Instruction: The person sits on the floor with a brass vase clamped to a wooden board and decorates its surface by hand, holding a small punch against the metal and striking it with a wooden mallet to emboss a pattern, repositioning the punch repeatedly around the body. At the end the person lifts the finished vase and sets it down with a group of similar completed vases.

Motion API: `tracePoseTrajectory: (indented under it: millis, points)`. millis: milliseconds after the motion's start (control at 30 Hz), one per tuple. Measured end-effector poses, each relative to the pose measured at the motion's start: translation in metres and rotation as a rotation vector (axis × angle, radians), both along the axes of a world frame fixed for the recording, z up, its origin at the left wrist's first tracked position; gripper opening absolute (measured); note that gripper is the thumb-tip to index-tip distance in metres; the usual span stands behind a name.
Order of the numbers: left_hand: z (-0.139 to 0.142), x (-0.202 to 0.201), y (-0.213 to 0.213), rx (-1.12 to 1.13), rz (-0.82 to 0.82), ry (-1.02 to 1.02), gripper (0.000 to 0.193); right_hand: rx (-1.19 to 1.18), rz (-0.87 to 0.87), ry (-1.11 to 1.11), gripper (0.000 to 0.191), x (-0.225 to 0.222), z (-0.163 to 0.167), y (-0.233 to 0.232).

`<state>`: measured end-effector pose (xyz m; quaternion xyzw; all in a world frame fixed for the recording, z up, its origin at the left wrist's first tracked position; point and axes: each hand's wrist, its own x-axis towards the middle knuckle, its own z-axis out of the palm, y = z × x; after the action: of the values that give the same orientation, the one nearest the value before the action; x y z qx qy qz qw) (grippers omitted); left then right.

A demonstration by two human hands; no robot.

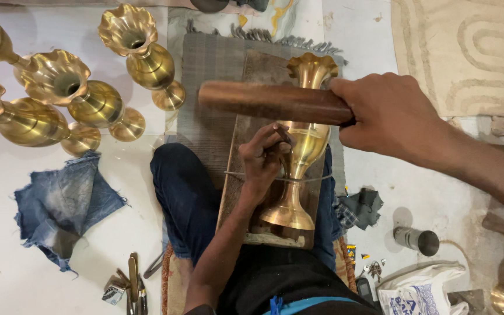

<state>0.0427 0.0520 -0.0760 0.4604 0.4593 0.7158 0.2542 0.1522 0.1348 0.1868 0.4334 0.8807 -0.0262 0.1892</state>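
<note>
R hand [393, 114] is clenched round a brown wooden rod [272, 102], held crosswise over a brass vase [300, 153] lying on a board [237, 157] across the lap. L hand [265, 156] pinches a thin tool [284, 133] vs. the vase body. More brass vases [77, 87] far left; denim scrap [62, 204] near left.

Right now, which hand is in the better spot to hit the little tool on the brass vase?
Probably the right hand: it grips the wooden stick just above the vase. The left hand is busy pinching the small tool against the vase.
</note>
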Motion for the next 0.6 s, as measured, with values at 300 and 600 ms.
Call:
tracePoseTrajectory:
  millis: [300,600]
  points:
    - [0.003,-0.015,0.003,0.024,-0.113,0.17,0.036,-0.003,0.01,0.126,0.025,0.031,-0.02,-0.003]
    - [-0.008,-0.016,0.002,0.023,-0.129,0.229,0.046,-0.133,-0.167,0.382,0.023,0.051,-0.028,-0.011]
